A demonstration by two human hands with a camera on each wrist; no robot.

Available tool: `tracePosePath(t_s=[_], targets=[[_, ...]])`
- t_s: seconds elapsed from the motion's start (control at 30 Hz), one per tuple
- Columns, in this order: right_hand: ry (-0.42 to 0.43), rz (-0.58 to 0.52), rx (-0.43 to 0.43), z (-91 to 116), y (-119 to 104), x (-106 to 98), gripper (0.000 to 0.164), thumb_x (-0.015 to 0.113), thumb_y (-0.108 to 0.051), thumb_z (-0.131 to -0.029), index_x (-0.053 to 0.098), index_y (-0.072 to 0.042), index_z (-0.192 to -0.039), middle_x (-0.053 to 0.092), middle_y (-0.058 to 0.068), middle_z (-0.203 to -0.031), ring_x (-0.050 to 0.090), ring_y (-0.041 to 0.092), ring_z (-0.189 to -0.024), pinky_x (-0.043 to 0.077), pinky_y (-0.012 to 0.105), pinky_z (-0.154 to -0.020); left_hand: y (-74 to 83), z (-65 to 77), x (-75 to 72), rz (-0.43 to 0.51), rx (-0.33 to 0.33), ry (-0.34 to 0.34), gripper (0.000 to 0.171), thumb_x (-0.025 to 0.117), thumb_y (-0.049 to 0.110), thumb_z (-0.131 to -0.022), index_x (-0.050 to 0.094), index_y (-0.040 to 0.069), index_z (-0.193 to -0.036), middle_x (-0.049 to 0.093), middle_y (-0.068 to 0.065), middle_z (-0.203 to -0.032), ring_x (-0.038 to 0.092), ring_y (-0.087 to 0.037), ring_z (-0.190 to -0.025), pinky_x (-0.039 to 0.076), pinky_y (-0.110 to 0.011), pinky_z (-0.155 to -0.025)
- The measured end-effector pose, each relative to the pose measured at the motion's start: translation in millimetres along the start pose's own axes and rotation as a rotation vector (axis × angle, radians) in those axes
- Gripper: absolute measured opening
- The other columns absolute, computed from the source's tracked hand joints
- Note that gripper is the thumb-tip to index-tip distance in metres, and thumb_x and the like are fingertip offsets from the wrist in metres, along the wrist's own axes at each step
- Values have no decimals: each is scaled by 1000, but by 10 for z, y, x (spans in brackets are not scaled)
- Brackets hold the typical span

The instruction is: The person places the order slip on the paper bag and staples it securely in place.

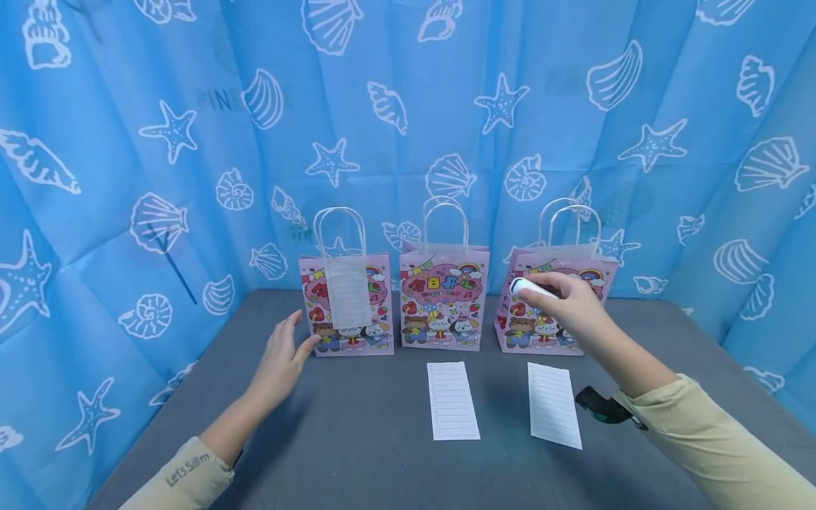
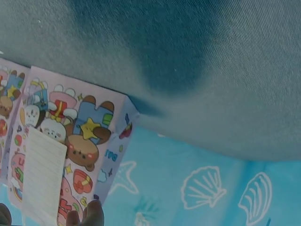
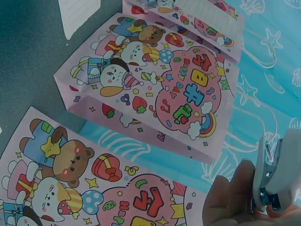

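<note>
Three pink gift bags [image 1: 440, 283] are showing smooth printed paper; lined slips [image 1: 453, 400] are looking like matt paper. A stapler [image 3: 289, 169] is pairing smooth white plastic with shiny metal inside. The table [image 1: 370, 432] is bearing matt grey cloth (finely ribbed up close). A blue curtain [image 1: 408, 53] is showing creased, smooth-looking fabric.

A curtained-off tabletop space: a grey table [image 1: 370, 425] with blue seashell-print curtain [image 1: 408, 166] on three sides.

The left arm [image 1: 223, 433] reaches forward, and the left grip [image 1: 280, 355] is loose, thumb [image 1: 309, 346] apart from the fingers [image 1: 290, 326]. The right arm [image 1: 698, 425] reaches in too, its right grip [image 1: 569, 300] held up and curled tight.
</note>
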State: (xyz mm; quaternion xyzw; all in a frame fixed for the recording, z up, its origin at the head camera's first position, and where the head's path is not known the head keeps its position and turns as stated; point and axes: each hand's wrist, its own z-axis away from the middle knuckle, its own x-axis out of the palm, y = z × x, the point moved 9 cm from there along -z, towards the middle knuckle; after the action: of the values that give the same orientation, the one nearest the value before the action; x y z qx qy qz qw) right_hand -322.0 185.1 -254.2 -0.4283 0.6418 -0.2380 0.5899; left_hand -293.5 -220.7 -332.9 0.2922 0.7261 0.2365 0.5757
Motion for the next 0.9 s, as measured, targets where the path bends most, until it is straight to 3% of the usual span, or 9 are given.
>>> tracePosePath(t_s=[0.3, 0.6, 0.9], targets=[[13, 2, 19, 66, 97, -77, 61, 54, -40, -99, 44, 5, -139, 47, 25, -131, 50, 36, -110, 48, 37, -83, 22, 75, 135, -15, -13, -59, 67, 43, 35, -105, 16, -6, -149, 21, -32, -150, 17, -48, -140, 17, -61, -110], [16, -11, 56, 127, 243, -141, 64, 51, -40, -101, 40, 9, -140, 46, 30, -134, 46, 41, -119, 41, 60, -96, 36, 166, 282, -28, 2, -94, 68, 44, 39, -104, 18, -4, -150, 23, -32, -149, 21, -49, -138, 21, -63, -108], [36, 3, 82, 188, 374, -232, 64, 50, -38, -101, 40, 13, -137, 47, 34, -132, 47, 43, -117, 38, 62, -96, 56, 238, 418, -49, 32, -111, 69, 45, 42, -103, 23, -4, -149, 26, -31, -149, 24, -49, -137, 23, -64, -106]])
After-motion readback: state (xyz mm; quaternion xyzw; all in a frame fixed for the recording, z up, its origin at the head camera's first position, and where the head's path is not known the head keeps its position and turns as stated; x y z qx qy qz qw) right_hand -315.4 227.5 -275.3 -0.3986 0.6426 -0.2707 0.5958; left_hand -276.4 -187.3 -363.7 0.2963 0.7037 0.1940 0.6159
